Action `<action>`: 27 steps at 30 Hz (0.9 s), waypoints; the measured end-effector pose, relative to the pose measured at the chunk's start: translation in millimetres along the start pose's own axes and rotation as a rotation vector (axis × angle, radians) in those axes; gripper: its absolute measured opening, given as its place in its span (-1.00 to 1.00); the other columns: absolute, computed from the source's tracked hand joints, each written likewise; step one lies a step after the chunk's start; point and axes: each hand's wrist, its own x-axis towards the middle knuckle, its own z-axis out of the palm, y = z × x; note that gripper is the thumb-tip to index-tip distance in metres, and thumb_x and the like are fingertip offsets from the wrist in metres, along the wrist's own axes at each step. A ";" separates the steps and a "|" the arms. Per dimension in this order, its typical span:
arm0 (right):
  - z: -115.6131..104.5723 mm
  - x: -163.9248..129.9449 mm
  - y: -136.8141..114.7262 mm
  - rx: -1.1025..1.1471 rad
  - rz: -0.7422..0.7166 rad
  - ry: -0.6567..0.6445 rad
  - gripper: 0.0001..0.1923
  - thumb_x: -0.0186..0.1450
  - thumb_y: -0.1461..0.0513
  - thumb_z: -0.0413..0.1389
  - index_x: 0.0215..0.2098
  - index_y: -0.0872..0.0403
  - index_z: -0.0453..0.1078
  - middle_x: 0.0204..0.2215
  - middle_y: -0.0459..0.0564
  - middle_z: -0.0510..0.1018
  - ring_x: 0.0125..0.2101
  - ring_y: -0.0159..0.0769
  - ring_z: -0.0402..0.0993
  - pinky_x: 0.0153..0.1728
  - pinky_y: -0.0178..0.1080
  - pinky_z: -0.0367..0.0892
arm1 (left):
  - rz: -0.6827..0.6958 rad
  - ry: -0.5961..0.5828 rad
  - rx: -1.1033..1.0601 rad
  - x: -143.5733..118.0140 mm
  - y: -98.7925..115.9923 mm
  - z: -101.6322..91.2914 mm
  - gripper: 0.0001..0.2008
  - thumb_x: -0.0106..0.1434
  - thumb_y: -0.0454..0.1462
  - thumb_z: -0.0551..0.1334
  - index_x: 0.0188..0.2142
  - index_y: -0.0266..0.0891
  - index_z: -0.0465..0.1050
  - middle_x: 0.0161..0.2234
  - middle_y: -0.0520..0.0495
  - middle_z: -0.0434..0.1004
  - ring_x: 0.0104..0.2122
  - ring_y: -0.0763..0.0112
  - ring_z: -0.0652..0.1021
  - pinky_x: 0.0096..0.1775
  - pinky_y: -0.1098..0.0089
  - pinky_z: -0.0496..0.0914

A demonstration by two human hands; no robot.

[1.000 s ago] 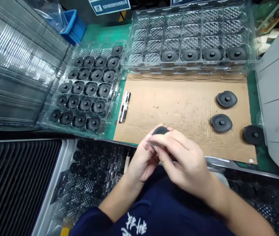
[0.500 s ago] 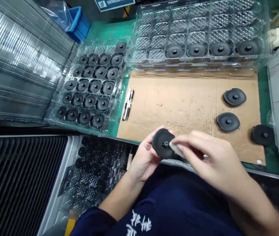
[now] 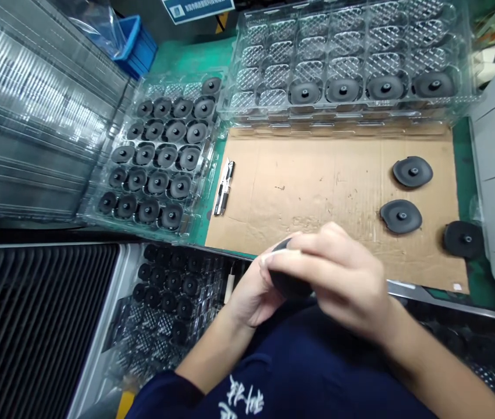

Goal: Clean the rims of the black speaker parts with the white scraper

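Curling over the left hand [image 3: 251,297], right hand [image 3: 338,279]; both grips seemingly clamp black disc [image 3: 288,285].

Black round disc [image 3: 288,284] held between both hands, mostly hidden

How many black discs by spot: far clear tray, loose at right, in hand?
Far clear tray: 4 tray discs
Cardboard: 2 loose discs, plus 1 edge disc at its right edge: 3
Left hand and right hand: 1 held disc
Total: 8
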 end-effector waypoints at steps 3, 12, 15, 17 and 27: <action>0.0 -8.3 21.3 0.006 0.236 0.002 -0.72 0.32 0.35 -0.05 -0.12 -0.01 0.44 -0.25 -0.05 0.55 -0.24 -0.33 0.43 -0.20 -0.22 0.32 | 0.010 -0.095 0.009 -2.3 3.3 -2.8 -0.49 -0.01 -0.11 0.40 -0.06 -0.20 0.43 -0.07 -0.13 0.48 -0.15 0.20 0.54 -0.14 0.34 0.44; 34.7 -63.2 59.0 -0.032 0.536 -0.076 -0.79 0.33 0.23 0.00 -0.18 0.02 0.46 -0.32 -0.03 0.57 -0.36 -0.32 0.46 -0.32 -0.24 0.35 | 0.044 -0.099 0.003 -11.2 5.7 -16.1 -0.41 -0.01 -0.08 0.39 0.02 -0.10 0.36 0.08 -0.15 0.38 -0.05 0.09 0.50 -0.08 0.26 0.43; 23.3 -39.2 27.4 -0.049 0.538 0.106 -0.81 0.30 0.22 0.05 -0.14 0.01 0.44 -0.32 -0.05 0.53 -0.43 -0.38 0.39 -0.41 -0.29 0.32 | 0.072 -0.100 0.019 -11.0 2.7 -13.2 -0.40 -0.01 -0.09 0.39 0.04 -0.09 0.36 0.09 -0.13 0.37 -0.04 0.11 0.49 -0.05 0.24 0.41; 18.6 -20.5 0.9 -0.027 0.407 0.193 -0.78 0.29 0.26 0.07 -0.09 0.03 0.42 -0.27 -0.03 0.51 -0.36 -0.36 0.39 -0.33 -0.28 0.35 | 0.123 -0.053 0.038 -10.7 0.9 -11.0 -0.43 0.04 -0.13 0.38 0.05 -0.10 0.35 0.08 -0.10 0.39 0.01 0.15 0.46 -0.02 0.31 0.39; 18.6 -35.8 33.5 -0.124 0.441 -0.029 -0.80 0.31 0.25 0.01 -0.19 0.03 0.46 -0.40 -0.07 0.49 -0.45 -0.41 0.37 -0.41 -0.33 0.29 | 0.207 -0.025 0.009 -11.3 1.7 -31.3 -0.40 0.00 -0.11 0.39 0.05 -0.05 0.34 0.10 -0.05 0.35 0.03 0.11 0.45 0.02 0.25 0.38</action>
